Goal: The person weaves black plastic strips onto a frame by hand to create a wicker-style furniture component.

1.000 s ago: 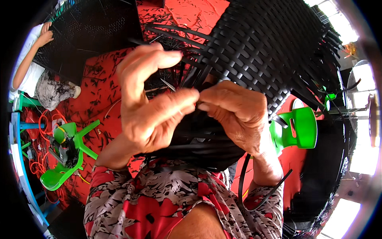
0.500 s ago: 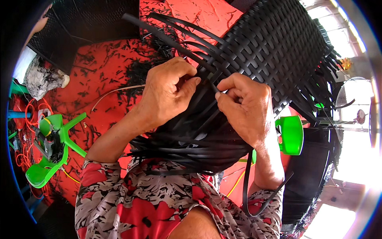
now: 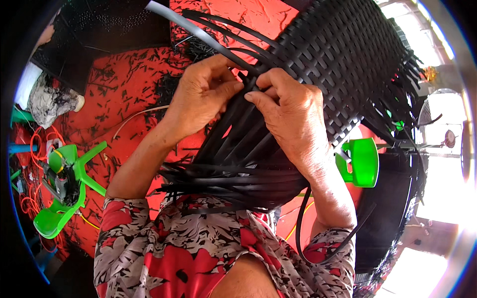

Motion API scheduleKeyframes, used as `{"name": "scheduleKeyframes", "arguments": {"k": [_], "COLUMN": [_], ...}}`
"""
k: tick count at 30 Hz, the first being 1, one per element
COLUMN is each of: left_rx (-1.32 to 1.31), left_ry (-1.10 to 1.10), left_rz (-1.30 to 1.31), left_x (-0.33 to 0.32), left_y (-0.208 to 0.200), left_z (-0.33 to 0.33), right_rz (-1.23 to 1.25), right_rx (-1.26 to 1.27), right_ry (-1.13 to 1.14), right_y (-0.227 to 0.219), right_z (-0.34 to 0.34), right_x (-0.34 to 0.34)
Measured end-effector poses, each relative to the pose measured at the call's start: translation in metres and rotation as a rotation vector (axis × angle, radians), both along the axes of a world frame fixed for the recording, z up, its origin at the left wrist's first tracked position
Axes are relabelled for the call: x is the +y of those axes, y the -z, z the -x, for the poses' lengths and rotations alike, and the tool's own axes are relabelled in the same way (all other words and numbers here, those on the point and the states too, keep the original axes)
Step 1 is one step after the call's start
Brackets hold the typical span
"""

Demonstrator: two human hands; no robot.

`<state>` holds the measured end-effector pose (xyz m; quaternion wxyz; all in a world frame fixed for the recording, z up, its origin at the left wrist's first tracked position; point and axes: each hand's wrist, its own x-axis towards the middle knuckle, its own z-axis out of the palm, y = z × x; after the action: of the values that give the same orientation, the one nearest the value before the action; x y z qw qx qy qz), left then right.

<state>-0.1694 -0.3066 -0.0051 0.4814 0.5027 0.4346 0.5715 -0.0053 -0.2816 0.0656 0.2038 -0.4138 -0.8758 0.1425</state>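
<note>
A woven panel of flat black plastic strips [image 3: 343, 64] slants from the upper right toward my hands, its loose strips [image 3: 238, 144] hanging down to my lap. At the panel's lower left edge, my left hand [image 3: 201, 97] is closed, its curled fingers at a black strip beside the weave. Close by, my right hand [image 3: 293, 114] pinches at the same edge, thumb and forefinger around a strip end mostly hidden by the fingers. One long strip [image 3: 194, 30] sticks out to the upper left, its end catching light. Another loose strip [image 3: 301, 233] loops below my right forearm.
Black strip offcuts [image 3: 117, 84] litter the red floor covering [image 3: 134, 64]. To the left, a green plastic stool [image 3: 94, 174] lies near a dark hand tool [image 3: 58, 183] and an orange cord [image 3: 35, 144]. A green plastic piece [image 3: 362, 161] stands at right, near a fan [image 3: 442, 116].
My right hand has moved left and slightly up, nearer my left hand. My left hand has shifted slightly up-left. The long strip's end has moved a little up-left and now looks pale with glare.
</note>
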Motion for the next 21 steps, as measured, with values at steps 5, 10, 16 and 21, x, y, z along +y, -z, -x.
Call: {"name": "scheduleKeyframes", "arguments": {"k": [5,10,16,21], "left_rx": [-0.056,0.159,0.124,0.147], "left_ry": [0.082,-0.154,-0.350,-0.578], "left_rz": [0.020,-0.144,-0.332,-0.296], "left_x": [0.020,0.069,0.119,0.123], "left_y": [0.014,0.002,-0.013,0.006], "left_z": [0.015,0.079,0.184,0.112], "right_rz": [-0.264,-0.231,-0.157,-0.470], "right_rx": [-0.041,-0.338,-0.293,0.208], "right_ry": [-0.009,-0.210,-0.303,-0.312], "right_y": [0.002,0.013,0.030,0.025], "right_z": [-0.012,-0.042,-0.067,-0.077], "right_x": [-0.019,-0.066,-0.087,-0.096]}}
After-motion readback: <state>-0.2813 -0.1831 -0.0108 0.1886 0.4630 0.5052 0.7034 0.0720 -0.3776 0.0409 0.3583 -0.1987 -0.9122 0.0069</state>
